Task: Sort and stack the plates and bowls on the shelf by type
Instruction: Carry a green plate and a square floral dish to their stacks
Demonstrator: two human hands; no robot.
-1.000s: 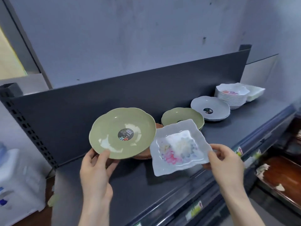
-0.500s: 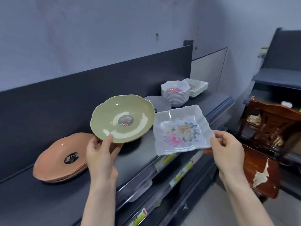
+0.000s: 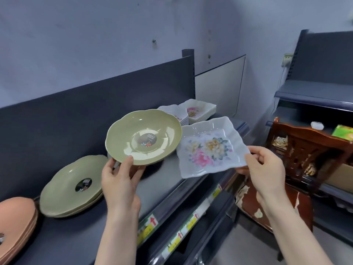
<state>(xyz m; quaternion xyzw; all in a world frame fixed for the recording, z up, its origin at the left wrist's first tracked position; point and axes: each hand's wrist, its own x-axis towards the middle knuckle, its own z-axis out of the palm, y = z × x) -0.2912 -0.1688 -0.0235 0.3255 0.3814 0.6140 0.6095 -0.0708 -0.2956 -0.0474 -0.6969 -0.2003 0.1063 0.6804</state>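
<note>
My left hand grips the near rim of a green scalloped plate, held tilted above the dark shelf. My right hand holds a white square floral dish by its right corner, just right of the green plate. A stack of green plates lies on the shelf at the left. A stack of terracotta plates sits at the far left edge. At the far end stand a stack of white bowls, partly hidden by the green plate, and white square floral dishes.
The shelf's dark back panel runs behind the plates. Price tags line the shelf's front edge. A carved brown wooden cabinet stands at the right, with another dark shelf unit behind it.
The view has swung right along the shelf. Both hands have carried their dishes toward the far end. The green stack has come into view and the terracotta stack has slid to the left edge.
</note>
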